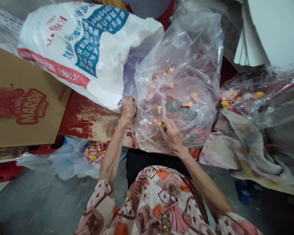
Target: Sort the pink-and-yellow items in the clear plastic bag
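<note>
My right hand (171, 133) pinches a small red tube with a yellow cap (158, 122) above a clear plastic bag (203, 94). Similar pieces, such as a capped tube (159, 110) and another one (186, 104), lie on or in the bag, with several more in a cluster behind them. At the bag's left edge, beside the opening of a white woven sack (110, 62), my left hand (128, 109) is closed with its fingers curled. What its fingertips hold, if anything, is hidden.
A brown cardboard box (24, 127) stands at the left on the worn red bench (88, 119). Below hangs a plastic bag (71, 160) with many tubes (95, 151). At right are another clear bag (267, 104), a stained cloth (242, 143) and blue slippers (243, 192) on the floor.
</note>
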Tool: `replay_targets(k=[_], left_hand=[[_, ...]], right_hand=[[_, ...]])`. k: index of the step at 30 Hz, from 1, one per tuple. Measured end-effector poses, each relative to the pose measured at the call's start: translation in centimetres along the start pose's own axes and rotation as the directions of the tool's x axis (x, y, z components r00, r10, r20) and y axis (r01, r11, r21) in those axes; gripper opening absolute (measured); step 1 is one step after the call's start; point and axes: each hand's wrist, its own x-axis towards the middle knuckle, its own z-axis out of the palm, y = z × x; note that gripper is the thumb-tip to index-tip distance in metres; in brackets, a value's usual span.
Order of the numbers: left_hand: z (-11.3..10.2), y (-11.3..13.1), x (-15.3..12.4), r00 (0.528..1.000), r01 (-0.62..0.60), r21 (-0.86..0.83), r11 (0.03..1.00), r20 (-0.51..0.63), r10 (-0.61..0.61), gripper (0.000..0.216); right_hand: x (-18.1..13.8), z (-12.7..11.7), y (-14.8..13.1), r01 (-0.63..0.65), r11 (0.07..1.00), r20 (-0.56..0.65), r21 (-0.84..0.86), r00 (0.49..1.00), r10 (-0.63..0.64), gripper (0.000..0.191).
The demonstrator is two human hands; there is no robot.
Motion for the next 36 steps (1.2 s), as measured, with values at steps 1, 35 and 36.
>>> replay_targets(k=[1, 35, 36], left_hand=[[-0.4, -0.1, -0.2, 0.998, 0.022, -0.069, 0.997, -0.065, -0.026, 0.013], [0.6, 5.8, -10.1, 0.867, -0.265, -0.086, 0.96, 0.414, 0.277, 0.018], [0.6, 5.8, -9.9, 0.86, -0.273, -0.077, 0.959, 0.428, 0.279, 0.018]], right_hand=[[-0.1, 0.1, 0.1, -0.002, 1.0, -0.016, -0.028, 1.0, 0.001, 0.027], [4.2, -2.2, 0.5, -0.161, 0.987, 0.008, 0.014, 0.987, 0.161, 0.036], [5.1, -2.3, 0.5, -0.171, 0.985, 0.022, -0.004, 0.985, 0.171, 0.036]])
